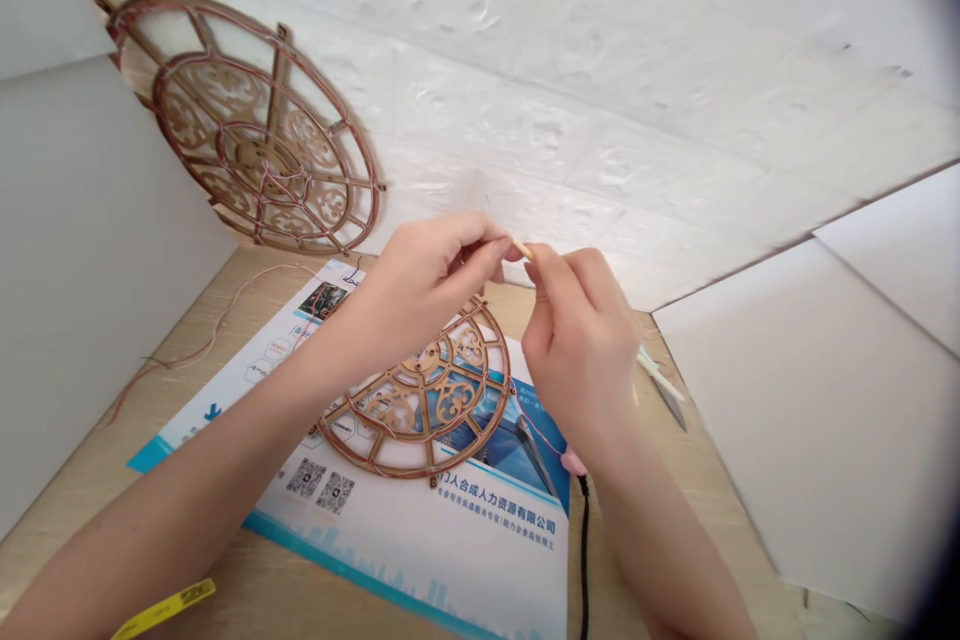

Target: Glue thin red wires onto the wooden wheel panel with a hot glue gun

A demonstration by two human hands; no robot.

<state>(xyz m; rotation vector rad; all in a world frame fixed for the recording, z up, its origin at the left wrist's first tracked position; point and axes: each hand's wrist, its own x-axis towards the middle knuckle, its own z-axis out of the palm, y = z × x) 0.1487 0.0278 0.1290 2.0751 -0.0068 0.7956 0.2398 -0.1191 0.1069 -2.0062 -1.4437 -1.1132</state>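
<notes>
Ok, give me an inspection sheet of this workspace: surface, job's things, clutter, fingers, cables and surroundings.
Surface: wooden table, partly covered by a printed poster.
Job's things: small pale stick pinched between left hand and right hand; fretwork wooden disc lies flat on the poster beneath them.
Clutter: loose reddish thread at left; white-handled tool at right.
Fingers: both hands' fingers closed on the stick.
Cables: black cable runs towards the near edge.
Surroundings: second fretwork disc leans on white textured wall; white boards either side.
</notes>
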